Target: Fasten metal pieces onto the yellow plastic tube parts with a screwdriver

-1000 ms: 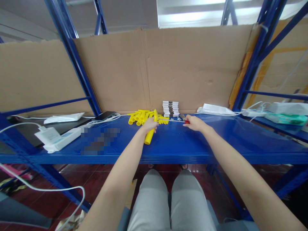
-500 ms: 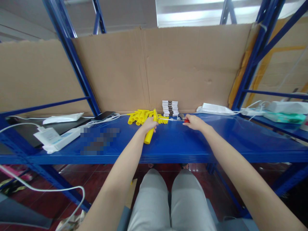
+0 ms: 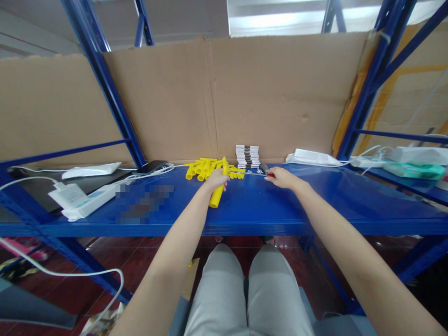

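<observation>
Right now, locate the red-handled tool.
In the head view, the tool is just right of centre in the right hand, pointing toward the yellow piece in the left hand.

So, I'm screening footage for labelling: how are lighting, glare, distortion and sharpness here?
Head view: the bright area above the cardboard looks nearly washed out; the blue shelf shows pale glare at right; slanting blue posts suggest wide-angle stretch; a pixelated patch hides part of the shelf; fine detail is soft around the left hand and right hand.
</observation>
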